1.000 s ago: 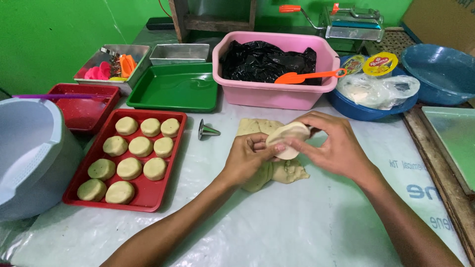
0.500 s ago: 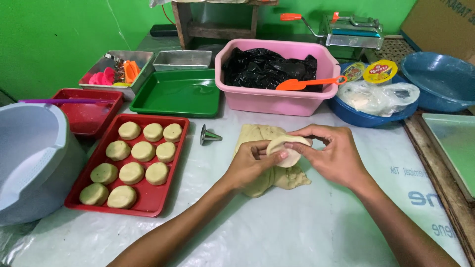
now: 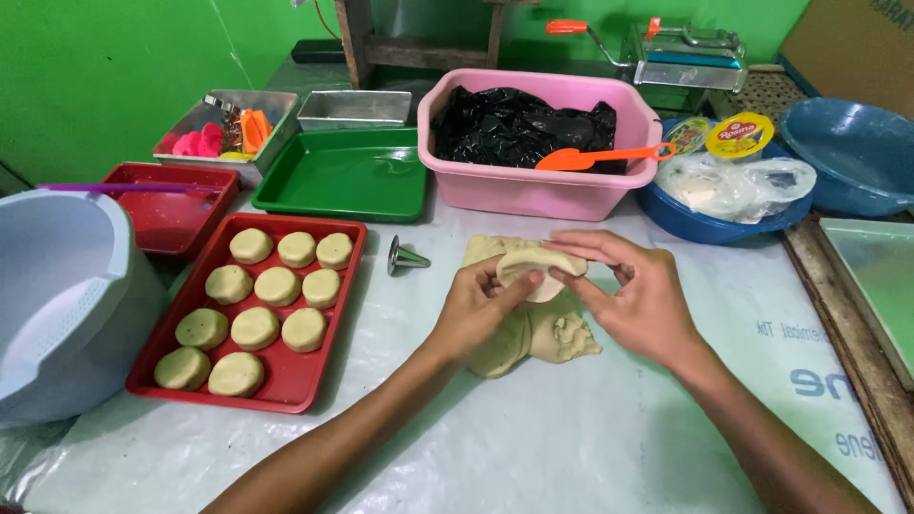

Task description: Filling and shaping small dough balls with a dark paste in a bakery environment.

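At the far left I see a pale grey tub [image 3: 57, 295] at the table's edge, with a small dark red tray [image 3: 176, 205] behind it. Next comes the larger red tray [image 3: 328, 328], carrying ten flat round dough pieces [image 3: 276, 286] in rough rows of three (the nearest row has only two, plus one out at the left). Behind it sit a metal tin of pink and orange cutters [image 3: 228, 128], a bare steel tin [image 3: 354, 108] and a green tray [image 3: 347, 176]. A small metal cone [image 3: 405, 256] lies on its side on the plastic-covered table [image 3: 571, 438], between the red tray and my hands.

My left hand [image 3: 476, 309] and right hand [image 3: 638, 295] meet over the middle of the table, fingers closed on a folded dough disc [image 3: 538, 266], which I hold pinched at its edges just above the dough lump [image 3: 543, 333] resting on the table beneath.

Behind them stands a pink basin [image 3: 543, 186] lined with black plastic, an orange scoop [image 3: 600, 155] across its rim. Farther right are a blue bowl [image 3: 709, 219] holding a clear bag, a hand-cranked metal roller [image 3: 681, 57], and a second blue bowl [image 3: 847, 152].
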